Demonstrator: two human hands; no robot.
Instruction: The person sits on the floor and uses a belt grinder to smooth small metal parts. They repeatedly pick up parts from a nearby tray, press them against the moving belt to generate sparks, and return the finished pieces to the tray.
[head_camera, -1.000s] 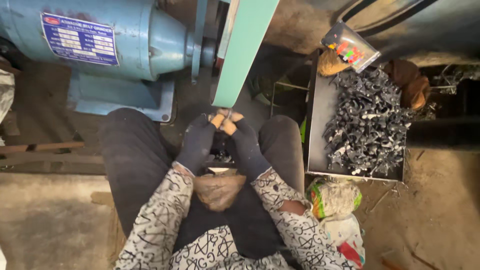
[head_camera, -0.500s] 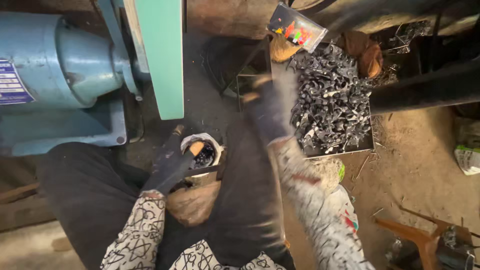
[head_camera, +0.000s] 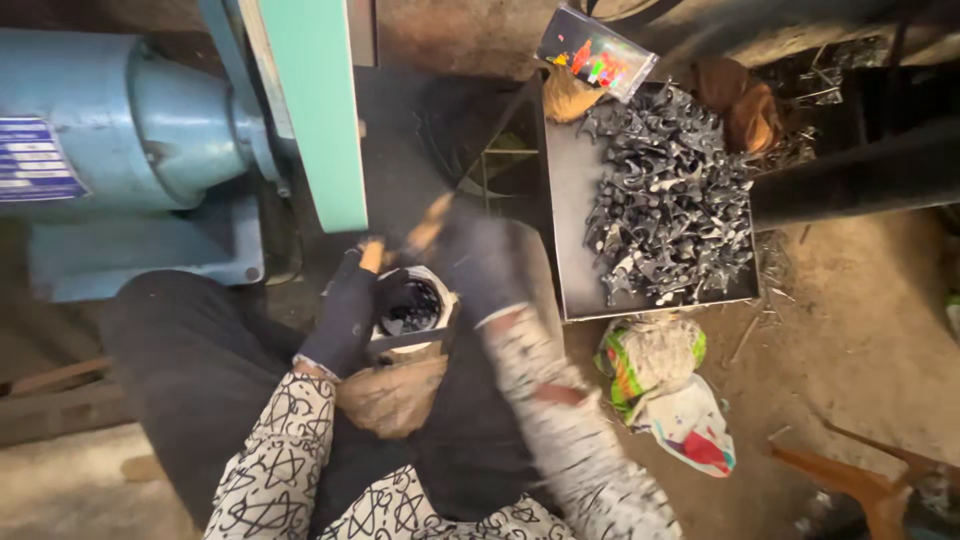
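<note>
My left hand (head_camera: 350, 305), in a dark glove with an orange fingertip, rests against the rim of a small white container (head_camera: 432, 290) of dark metal bits that sits between my knees. Its fingers are spread and I see nothing held in them. My right hand (head_camera: 470, 255), also in a dark glove, is blurred with motion just right of the container and below the green sanding belt (head_camera: 320, 110). Whether it holds a piece is hidden by the blur. A grey tray (head_camera: 572, 230) piled with several dark metal parts (head_camera: 670, 210) lies to the right.
A blue motor housing (head_camera: 130, 130) stands at the left behind the belt. A brown cloth (head_camera: 745, 105) and a small colourful packet (head_camera: 595, 50) sit at the tray's far end. A crumpled printed bag (head_camera: 665, 395) lies on the dirt floor by my right knee.
Both hands were at the belt one second ago. The left dropped to the container, the right reached out to the tray, and the right has now swung back toward the belt.
</note>
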